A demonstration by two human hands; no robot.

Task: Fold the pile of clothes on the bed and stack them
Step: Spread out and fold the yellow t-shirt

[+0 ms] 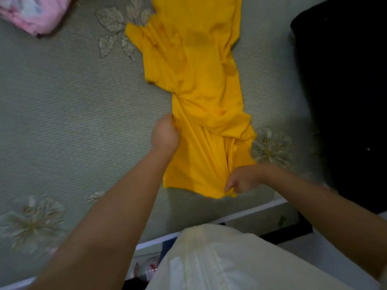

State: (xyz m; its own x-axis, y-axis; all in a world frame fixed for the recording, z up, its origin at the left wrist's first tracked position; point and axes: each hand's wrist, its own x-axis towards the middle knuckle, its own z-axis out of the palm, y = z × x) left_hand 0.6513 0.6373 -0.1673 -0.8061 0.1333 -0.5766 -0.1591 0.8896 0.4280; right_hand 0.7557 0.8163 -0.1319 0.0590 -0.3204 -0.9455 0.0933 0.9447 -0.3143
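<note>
Fingers (167,130) of both hands clenched on yellow garment (201,84)

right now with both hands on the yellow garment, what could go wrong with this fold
The yellow ribbed garment lies twisted and bunched mid-length, so folding now would likely trap creases. The left hand and right hand grip only the near end; pulling may drag the far part across the grey-green bedspread instead of flattening it.

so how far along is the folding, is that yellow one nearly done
Not nearly. The yellow garment lies lengthwise on the bed, bunched and creased, with no neat fold visible. In hand: the left hand grips its left edge and the right hand pinches the near hem. A pink item sits at the far left corner; whether it is folded is unclear. No stack shows, so folding and stacking remain.
</note>
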